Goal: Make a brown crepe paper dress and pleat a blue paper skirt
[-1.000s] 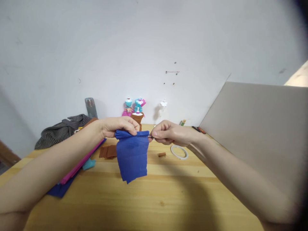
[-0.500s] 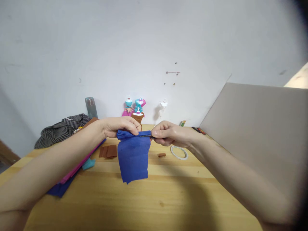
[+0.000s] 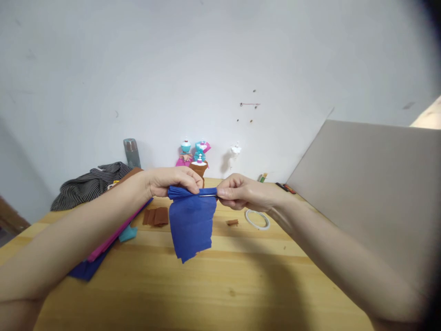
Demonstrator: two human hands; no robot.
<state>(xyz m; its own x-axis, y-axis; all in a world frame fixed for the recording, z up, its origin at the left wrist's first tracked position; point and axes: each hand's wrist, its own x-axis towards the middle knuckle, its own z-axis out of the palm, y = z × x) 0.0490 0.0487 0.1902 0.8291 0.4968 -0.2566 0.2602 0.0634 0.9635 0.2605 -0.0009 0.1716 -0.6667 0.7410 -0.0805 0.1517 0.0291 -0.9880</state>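
A sheet of blue crepe paper (image 3: 193, 227) hangs in the air between my hands, over the wooden table. Its upper edge is folded into tight pleats, bunched thickest on the left. My left hand (image 3: 179, 180) pinches those pleats from above, fingers curled behind them. At the right end of the top edge, my right hand (image 3: 237, 191) is closed, thumb against finger, on the paper. A thin shiny metal strip (image 3: 207, 195) runs along the fold into the right fingers; its kind cannot be made out.
Brown folded paper pieces (image 3: 156, 217), a small brown scrap (image 3: 232, 222) and a white ring-shaped roll (image 3: 257, 219) lie on the table (image 3: 220, 294). Striped cloth (image 3: 91, 184) and coloured sheets (image 3: 103, 248) are at left. Small doll-like figures (image 3: 200, 158) and a bottle (image 3: 132, 153) stand by the wall.
Both hands keep their grip on the blue crepe paper. Its lower right edge has swung slightly and now looks more uneven. The whole view has shifted a little.
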